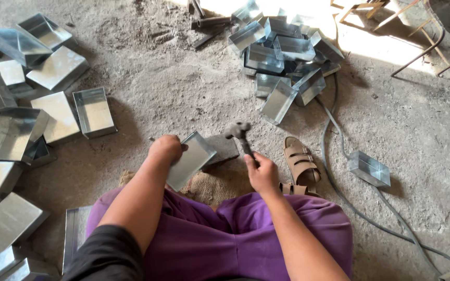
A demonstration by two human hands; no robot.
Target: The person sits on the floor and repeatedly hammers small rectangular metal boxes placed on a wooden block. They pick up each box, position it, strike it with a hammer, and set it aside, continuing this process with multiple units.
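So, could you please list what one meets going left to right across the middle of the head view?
Left pile of metal trays → left hand → held tray → hammer → right hand → sandal → cable → lone tray.

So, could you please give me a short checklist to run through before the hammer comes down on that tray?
1. Hammer in the right hand: ok, the hand's grip is closed round the handle, head raised above the block.
2. Metal tray held by the left hand: ok, the hand grasps its upper edge, tray tilted.
3. Tray seated against the dark block: cannot tell, the contact is hidden.
4. Left fingers away from the strike spot: cannot tell, they curl over the rim.
5. Sandal to the right of the hammer: ok, apart from it.
6. Grey cable on the floor: ok, beyond the sandal.
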